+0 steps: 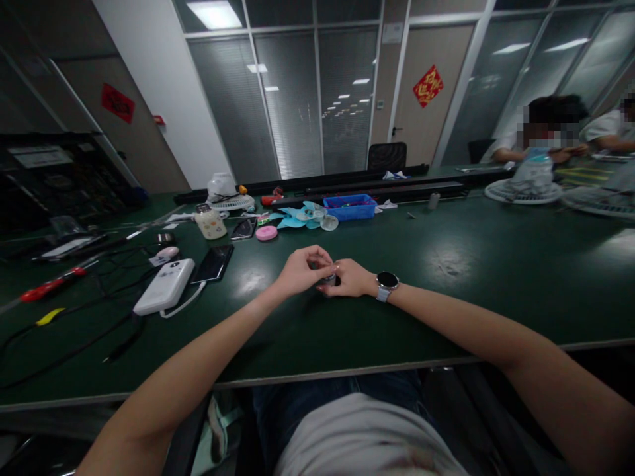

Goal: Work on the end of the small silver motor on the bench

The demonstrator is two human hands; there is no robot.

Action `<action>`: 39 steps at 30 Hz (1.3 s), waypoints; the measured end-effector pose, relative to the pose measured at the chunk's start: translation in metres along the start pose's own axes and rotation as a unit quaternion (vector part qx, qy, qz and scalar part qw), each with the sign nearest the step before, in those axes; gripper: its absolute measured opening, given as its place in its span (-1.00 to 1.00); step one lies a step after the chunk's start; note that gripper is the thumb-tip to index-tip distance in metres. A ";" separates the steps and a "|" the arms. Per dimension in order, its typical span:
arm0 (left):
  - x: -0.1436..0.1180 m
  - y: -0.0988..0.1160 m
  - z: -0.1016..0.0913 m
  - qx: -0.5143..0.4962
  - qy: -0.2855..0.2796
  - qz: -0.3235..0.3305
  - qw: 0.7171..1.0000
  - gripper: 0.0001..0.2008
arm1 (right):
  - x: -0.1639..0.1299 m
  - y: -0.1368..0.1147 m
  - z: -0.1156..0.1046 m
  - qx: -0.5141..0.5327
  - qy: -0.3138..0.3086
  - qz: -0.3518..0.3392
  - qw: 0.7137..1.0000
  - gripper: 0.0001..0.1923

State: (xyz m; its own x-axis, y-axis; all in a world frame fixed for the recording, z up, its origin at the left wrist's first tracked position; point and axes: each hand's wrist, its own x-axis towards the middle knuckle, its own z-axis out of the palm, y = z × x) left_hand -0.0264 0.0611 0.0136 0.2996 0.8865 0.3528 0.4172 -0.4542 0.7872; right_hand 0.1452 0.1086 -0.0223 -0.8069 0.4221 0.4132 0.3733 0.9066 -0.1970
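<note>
Both forearms extend forward from the lower corners of the view and converge at centre, bare to above the elbow. Left hand [300, 270]: fingers curled, thumb and fingertips pinched together, pointing toward the right hand [351, 277]. Right hand: fingers bent inward, touching the left fingertips. Right wrist carries a wristwatch [386, 283], dial facing up. Both wrists held low.

Looks like an assembly workshop set up inside an office building. There's a long green work table [496, 277] with glass partition walls [297, 99] and blinds well beyond the hands. Ahead of the hands sit a blue parts bin [350, 207] and loose turquoise fan blades [292, 218]; off to their left, a red-handled screwdriver [49, 285] and cables. Far right, other people work on white fan grilles [520, 192].
</note>
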 end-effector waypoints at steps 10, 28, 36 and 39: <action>-0.006 0.012 0.001 0.092 0.015 0.071 0.993 -0.90 | -0.001 0.003 0.002 0.006 -0.006 0.006 1.000 -0.63; -0.004 0.005 0.003 0.074 0.008 0.070 0.995 -0.87 | -0.001 0.003 0.002 0.015 -0.014 0.006 1.000 -0.62; -0.004 0.008 0.002 0.071 0.004 0.071 0.995 -0.87 | -0.002 0.000 -0.002 0.025 -0.021 0.009 0.999 -0.65; -0.004 0.007 0.002 0.071 0.006 0.073 0.995 -0.88 | -0.002 0.000 -0.003 0.027 -0.022 0.008 0.999 -0.66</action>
State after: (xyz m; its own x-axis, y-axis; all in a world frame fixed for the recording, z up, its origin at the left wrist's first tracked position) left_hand -0.0229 0.0542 0.0161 0.3556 0.8104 0.4657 0.4865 -0.5859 0.6481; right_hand 0.1477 0.1076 -0.0207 -0.8207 0.4353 0.3702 0.3626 0.8974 -0.2513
